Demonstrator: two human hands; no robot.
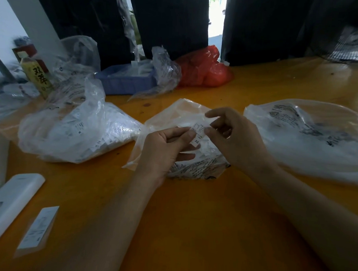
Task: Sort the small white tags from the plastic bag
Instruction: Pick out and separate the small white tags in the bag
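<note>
Nearest the camera a white remote [8, 209] and a slim white box [37, 228] lie on the orange bench [190, 218]; beyond them a small white tag [196, 134] marked XS is pinched between the left hand [167, 147] and the right hand [234, 136], apparently raised so its size can be read; it is held over the open plastic bag [183, 119] of loose tags; a bag of tags [79, 130] lies to the left and a flatter bag [310, 138] to the right, probably kept for separate sizes.
</note>
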